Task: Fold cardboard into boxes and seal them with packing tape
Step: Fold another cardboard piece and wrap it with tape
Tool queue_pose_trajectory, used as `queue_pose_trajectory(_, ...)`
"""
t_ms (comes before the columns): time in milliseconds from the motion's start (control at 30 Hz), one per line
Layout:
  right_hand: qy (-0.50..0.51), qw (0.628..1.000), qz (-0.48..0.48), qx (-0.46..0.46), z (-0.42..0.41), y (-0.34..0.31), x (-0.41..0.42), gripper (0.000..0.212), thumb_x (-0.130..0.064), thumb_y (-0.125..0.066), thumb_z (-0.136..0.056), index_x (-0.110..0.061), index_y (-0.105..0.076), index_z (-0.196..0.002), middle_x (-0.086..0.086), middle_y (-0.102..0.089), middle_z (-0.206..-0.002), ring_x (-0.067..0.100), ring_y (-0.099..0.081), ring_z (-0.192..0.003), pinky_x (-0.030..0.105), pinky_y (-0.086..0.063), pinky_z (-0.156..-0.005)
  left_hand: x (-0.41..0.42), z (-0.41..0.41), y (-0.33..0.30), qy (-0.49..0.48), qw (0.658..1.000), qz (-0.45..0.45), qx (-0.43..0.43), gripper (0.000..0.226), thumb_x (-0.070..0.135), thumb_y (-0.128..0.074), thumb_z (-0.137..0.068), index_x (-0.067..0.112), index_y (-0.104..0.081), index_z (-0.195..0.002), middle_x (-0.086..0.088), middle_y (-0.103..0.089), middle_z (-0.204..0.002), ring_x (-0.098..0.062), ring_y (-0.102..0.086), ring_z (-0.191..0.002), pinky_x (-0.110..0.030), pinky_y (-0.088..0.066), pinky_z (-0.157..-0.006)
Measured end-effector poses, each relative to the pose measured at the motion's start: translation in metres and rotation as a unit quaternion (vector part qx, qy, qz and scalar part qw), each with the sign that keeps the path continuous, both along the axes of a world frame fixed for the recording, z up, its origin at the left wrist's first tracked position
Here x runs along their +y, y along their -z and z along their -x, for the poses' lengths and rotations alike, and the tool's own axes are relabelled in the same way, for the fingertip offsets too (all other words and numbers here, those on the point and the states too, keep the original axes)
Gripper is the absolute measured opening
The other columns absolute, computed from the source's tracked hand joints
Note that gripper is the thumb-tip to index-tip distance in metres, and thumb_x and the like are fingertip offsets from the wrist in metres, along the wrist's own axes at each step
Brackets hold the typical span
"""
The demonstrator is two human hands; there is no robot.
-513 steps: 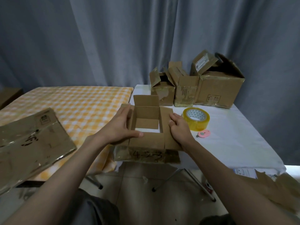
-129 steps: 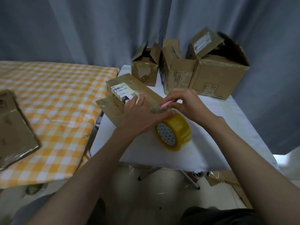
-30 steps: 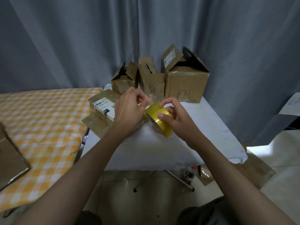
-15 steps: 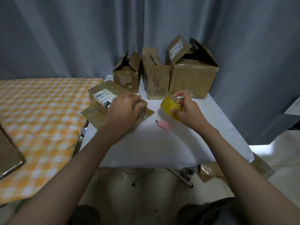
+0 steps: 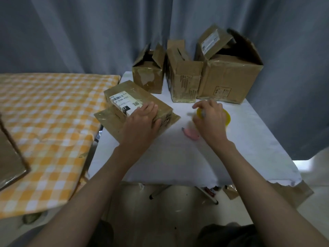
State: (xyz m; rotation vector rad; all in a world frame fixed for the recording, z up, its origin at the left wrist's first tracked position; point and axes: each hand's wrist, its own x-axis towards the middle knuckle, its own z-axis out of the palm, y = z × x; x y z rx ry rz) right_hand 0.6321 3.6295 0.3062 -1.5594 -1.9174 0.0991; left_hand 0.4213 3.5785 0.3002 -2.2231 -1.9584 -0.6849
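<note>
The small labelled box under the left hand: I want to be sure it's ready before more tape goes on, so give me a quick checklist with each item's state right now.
1. Small labelled box steadied: ok, left hand rests flat on it.
2. Tape roll in reach: ok, right hand is on it on the white table.
3. Free tape end pulled out: cannot tell, the hand is blurred.
4. Pink cutter at hand: ok, lying on the table just below the right hand.
5. Seam fully sealed: cannot tell; flaps still splay out at the box's base.
6. Space to work: ok, three open boxes stand behind at the back.
</note>
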Motion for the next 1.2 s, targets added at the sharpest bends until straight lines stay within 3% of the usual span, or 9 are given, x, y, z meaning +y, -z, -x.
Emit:
queue_pose_trajectory(100, -0.130, 0.985, -0.029, 0.107, 0.038, -0.011, -0.008, 0.022, -0.003, -0.061, -0.089, -0.013, -0.075, -0.103, 0.004, -0.063, -0.100, 0.016, -0.057, -0.087, 0.033, -0.048, -0.083, -0.001, -0.003, 0.002, 0.001, 1.000, -0.008, 0.003, 0.048, 0.029, -0.047, -0.103, 0.005, -0.046, -0.145, -0.010, -0.042, -0.153, -0.025, -0.040, -0.140, -0.036, -0.029, -0.114)
queue_pose_trajectory(167, -0.182, 0.977, -0.019, 0.110, 0.061, -0.014, -0.015, 0.023, -0.003, -0.060, -0.091, -0.013, -0.078, -0.102, 0.008, -0.062, -0.094, 0.017, -0.057, -0.082, 0.030, -0.049, -0.077, -0.003, 0.000, 0.002, 0.016, 1.000, 0.000, -0.003, 0.050, 0.029, -0.041, -0.105, 0.005, -0.039, -0.149, -0.011, -0.035, -0.158, -0.023, -0.033, -0.145, -0.034, -0.022, -0.118)
queue_pose_trajectory(333, -0.179, 0.980, -0.028, 0.081, 0.077, -0.002, -0.020, 0.020, -0.001, -0.057, -0.088, -0.005, -0.076, -0.093, 0.009, -0.058, -0.089, 0.022, -0.054, -0.083, 0.044, -0.050, -0.074, -0.003, 0.022, -0.006, 0.088, 0.988, 0.017, -0.127, 0.051, 0.024, -0.033, -0.106, 0.006, -0.028, -0.154, -0.011, -0.031, -0.160, -0.019, -0.029, -0.146, -0.025, -0.019, -0.120)
queue_pose_trajectory(433, -0.168, 0.983, -0.037, 0.069, 0.078, 0.001, -0.020, 0.016, -0.007, -0.059, -0.087, -0.004, -0.074, -0.089, 0.002, -0.050, -0.084, 0.016, -0.049, -0.076, 0.042, -0.050, -0.067, 0.019, 0.041, -0.014, 0.053, 0.996, 0.021, -0.071, 0.051, 0.028, -0.036, -0.107, 0.005, -0.034, -0.152, -0.011, -0.027, -0.161, -0.021, -0.024, -0.149, -0.019, -0.008, -0.119)
queue_pose_trajectory(667, -0.171, 0.979, -0.049, 0.096, 0.086, 0.007, -0.023, 0.009, -0.017, -0.064, -0.091, -0.009, -0.067, -0.087, -0.004, -0.046, -0.088, 0.011, -0.049, -0.068, 0.036, -0.052, -0.065, 0.060, 0.081, -0.016, 0.034, 0.982, 0.177, 0.056, 0.071, 0.058, -0.020, -0.101, 0.019, -0.006, -0.159, 0.003, -0.002, -0.166, -0.012, -0.003, -0.153, -0.032, -0.004, -0.123)
queue_pose_trajectory(933, -0.149, 0.978, -0.031, 0.142, 0.089, 0.008, -0.025, 0.017, -0.021, -0.066, -0.094, -0.008, -0.063, -0.084, 0.002, -0.049, -0.091, 0.015, -0.054, -0.069, 0.035, -0.054, -0.064, 0.089, 0.108, -0.022, -0.089, 0.980, 0.165, 0.065, 0.067, 0.057, -0.026, -0.100, 0.021, -0.019, -0.157, -0.002, -0.011, -0.166, -0.035, -0.020, -0.146, -0.049, -0.023, -0.114)
queue_pose_trajectory(1033, -0.138, 0.978, -0.036, 0.149, 0.092, 0.007, -0.028, 0.016, -0.020, -0.064, -0.095, -0.007, -0.062, -0.085, 0.004, -0.050, -0.096, 0.016, -0.055, -0.069, 0.031, -0.053, -0.063, 0.091, 0.109, -0.022, -0.131, 0.979, 0.150, 0.047, 0.068, 0.062, -0.031, -0.097, 0.021, -0.029, -0.152, -0.016, -0.032, -0.155, -0.041, -0.030, -0.135, -0.051, -0.028, -0.107)
queue_pose_trajectory(1100, -0.133, 0.979, -0.044, 0.150, 0.093, 0.007, -0.033, 0.014, -0.019, -0.062, -0.096, -0.007, -0.061, -0.088, 0.003, -0.049, -0.101, 0.015, -0.054, -0.070, 0.026, -0.051, -0.062, 0.089, 0.113, -0.025, -0.135, 0.984, 0.118, 0.015, 0.066, 0.060, -0.037, -0.097, 0.017, -0.039, -0.147, -0.020, -0.043, -0.139, -0.041, -0.036, -0.128, -0.049, -0.032, -0.104)
queue_pose_trajectory(1200, -0.118, 0.974, -0.027, 0.190, 0.091, 0.004, -0.035, 0.015, -0.022, -0.062, -0.096, -0.008, -0.063, -0.100, 0.003, -0.045, -0.112, 0.017, -0.057, -0.075, 0.026, -0.051, -0.069, 0.079, 0.117, -0.031, -0.128, 0.982, 0.108, -0.084, 0.066, 0.059, -0.043, -0.096, 0.006, -0.046, -0.136, -0.014, -0.039, -0.127, -0.037, -0.041, -0.123, -0.043, -0.036, -0.104)
